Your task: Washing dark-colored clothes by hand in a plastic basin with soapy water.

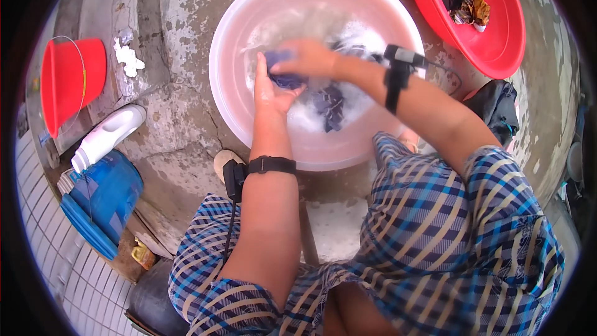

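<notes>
A large pink basin (230,31) of soapy water stands on the concrete floor in front of me. Both hands are over its middle, rubbing a dark blue-purple cloth (329,104) that trails into the foam. My left hand (268,90) presses the cloth from the left, fingers upright. My right hand (309,57) is closed over the top of the same bunch of cloth. Each wrist carries a black strap with a small device.
A red basin (504,43) with a dark wrung garment lies at the upper right. At the left are a red bucket (68,81), a white bottle (106,137) on its side and a blue bag (106,196). Tiled floor runs along the lower left.
</notes>
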{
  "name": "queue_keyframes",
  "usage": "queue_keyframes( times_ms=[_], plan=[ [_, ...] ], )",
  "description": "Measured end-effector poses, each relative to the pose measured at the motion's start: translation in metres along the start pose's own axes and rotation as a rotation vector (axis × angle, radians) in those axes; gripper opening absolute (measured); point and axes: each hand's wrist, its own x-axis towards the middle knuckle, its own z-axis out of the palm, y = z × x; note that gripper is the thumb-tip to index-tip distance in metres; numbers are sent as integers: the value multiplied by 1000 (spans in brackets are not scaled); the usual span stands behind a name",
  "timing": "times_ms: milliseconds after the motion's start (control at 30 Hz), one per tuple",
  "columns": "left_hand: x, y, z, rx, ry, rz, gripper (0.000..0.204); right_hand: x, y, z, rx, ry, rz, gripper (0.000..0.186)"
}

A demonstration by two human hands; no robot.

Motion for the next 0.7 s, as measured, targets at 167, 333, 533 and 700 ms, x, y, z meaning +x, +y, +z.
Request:
queue_keyframes(
  times_ms=[167, 333, 533, 700],
  plan=[
    [39, 11, -43, -45, -509, 228, 40, -22, -86, 18, -392, 61, -311, 37],
    [5, 3, 6, 91, -218, 114, 46, 28, -34, -48, -547, 342, 205, 37],
    [21, 8, -20, -20, -221, 85, 69, 19, 29, -17, -410, 249, -29, 40],
    [40, 18, -56, -32, -177, 12, 59, -19, -91, 24, -232, -61, -241, 33]
  ],
)
